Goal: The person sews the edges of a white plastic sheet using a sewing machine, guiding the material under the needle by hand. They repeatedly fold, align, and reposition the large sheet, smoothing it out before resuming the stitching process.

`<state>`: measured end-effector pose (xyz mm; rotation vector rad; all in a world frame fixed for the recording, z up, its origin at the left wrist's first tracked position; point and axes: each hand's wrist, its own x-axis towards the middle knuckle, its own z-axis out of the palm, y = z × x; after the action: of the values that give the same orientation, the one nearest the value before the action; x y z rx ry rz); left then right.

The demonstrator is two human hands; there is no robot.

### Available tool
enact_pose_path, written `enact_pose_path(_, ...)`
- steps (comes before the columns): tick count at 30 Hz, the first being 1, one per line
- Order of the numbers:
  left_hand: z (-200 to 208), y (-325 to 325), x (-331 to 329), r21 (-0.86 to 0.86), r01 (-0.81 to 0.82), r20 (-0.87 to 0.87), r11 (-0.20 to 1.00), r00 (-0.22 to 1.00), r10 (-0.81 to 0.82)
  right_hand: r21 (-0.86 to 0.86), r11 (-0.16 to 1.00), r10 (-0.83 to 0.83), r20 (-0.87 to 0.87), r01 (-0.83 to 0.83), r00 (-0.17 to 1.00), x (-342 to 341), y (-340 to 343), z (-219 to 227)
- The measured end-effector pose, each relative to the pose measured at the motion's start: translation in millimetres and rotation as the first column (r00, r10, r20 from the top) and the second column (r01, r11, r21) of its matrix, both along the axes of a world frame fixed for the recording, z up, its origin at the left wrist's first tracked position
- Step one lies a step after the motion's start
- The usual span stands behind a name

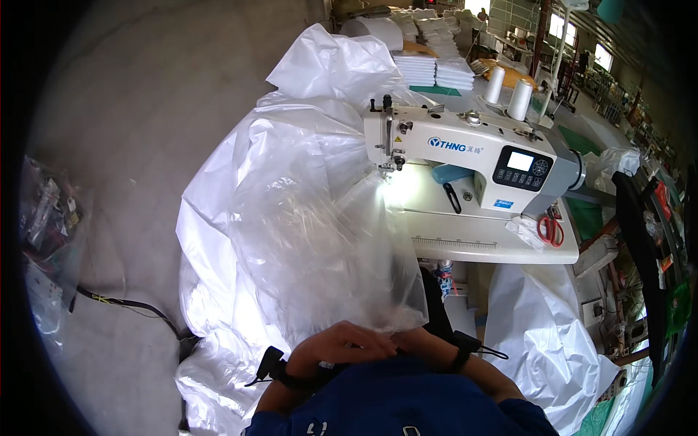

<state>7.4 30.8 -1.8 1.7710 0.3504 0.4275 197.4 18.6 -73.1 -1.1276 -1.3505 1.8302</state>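
A large sheet of clear plastic film [313, 247] spreads over a pile of white plastic sheeting [211, 225]. Its upper right part runs up to the needle area of a white sewing machine [465, 149], while the near edge bunches up close to my body. My left hand [349, 341] is bent inward at that near edge, its fingers together and closed on the film. Just beside it, my right hand [413, 338] grips the gathered film edge; most of its fingers are hidden. Both hands are low in front of my blue shirt, well away from the lit needle.
On the machine bed lie black thread snips [452, 198], red-handled scissors [551, 231] and a white cloth [525, 231]. Two white thread cones [519, 100] stand behind the machine. Folded white stacks [434, 73] lie farther back. More white sheeting [542, 341] hangs at right; a black cable [131, 304] crosses the floor.
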Motion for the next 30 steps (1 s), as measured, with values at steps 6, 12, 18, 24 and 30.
enact_pose_path(6, -20, -16, -130, -0.374, -0.038, 0.723, 0.926, 0.614, 0.317, 0.068, 0.997, 0.044, 0.058, -0.048, 0.997, -7, 9, -4)
enact_pose_path(12, -22, 6, -157, -0.285, -0.957, 0.086, 0.051, 0.027, 0.996, 0.134, 0.986, 0.079, 0.13, -0.097, 0.988, -14, 14, -2)
enact_pose_path(18, 29, 40, -66, -0.159, -0.845, 0.062, 0.511, 0.508, 0.859, 0.16, 0.98, 0.093, 0.174, -0.122, 0.98, -15, 15, -2)
enact_pose_path(24, 54, 52, -24, -0.197, -0.208, 0.522, 0.958, 0.805, 0.282, 0.124, 0.987, 0.083, 0.168, -0.105, 0.982, -15, 14, -2)
enact_pose_path(30, -22, 110, -27, 0.475, -0.854, 0.059, 0.212, 0.272, 0.961, 0.091, 0.989, 0.109, 0.119, -0.12, 0.987, -20, 16, -6)
